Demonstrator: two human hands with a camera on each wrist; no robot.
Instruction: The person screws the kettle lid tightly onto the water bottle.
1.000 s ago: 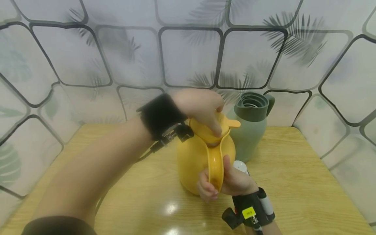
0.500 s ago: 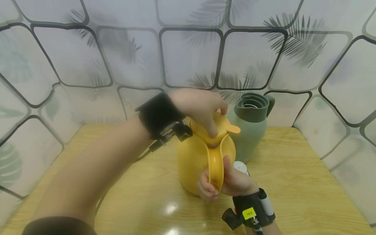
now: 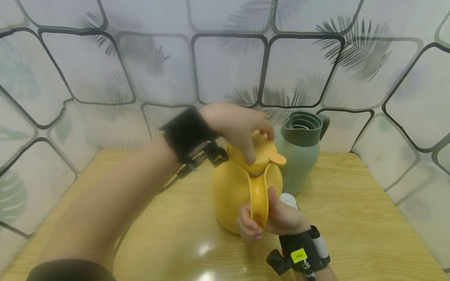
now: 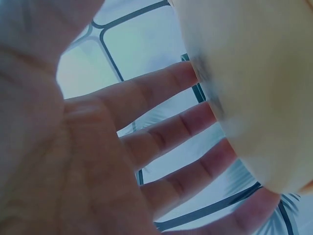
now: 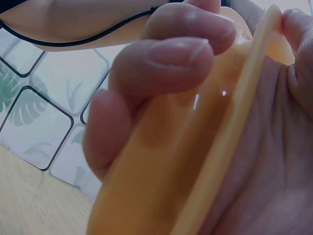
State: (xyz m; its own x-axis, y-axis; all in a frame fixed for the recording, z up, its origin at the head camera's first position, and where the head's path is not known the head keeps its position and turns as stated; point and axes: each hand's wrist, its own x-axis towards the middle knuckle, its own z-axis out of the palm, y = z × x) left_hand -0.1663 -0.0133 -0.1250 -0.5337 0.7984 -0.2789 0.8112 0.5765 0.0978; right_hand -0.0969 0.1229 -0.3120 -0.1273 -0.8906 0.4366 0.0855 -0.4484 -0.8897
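Observation:
A yellow jug stands on the table, its handle turned toward me. My left hand reaches over from the left and grips the jug's round yellow lid between thumb and fingers. The left wrist view shows several fingertips against the edge of the pale lid. A small tab juts from the lid to the right. With fingers wrapped round it, my right hand holds the jug's handle; the right wrist view shows this handle up close, thumb on the far side.
Just behind and right of the yellow jug stands a green jug with its threaded mouth uncovered. A small white round-topped object sits behind my right hand. The wooden table meets a patterned wall at the back.
My left hand has turned the lid, so its tab has swung toward me and the handle. My right hand stays put on the handle.

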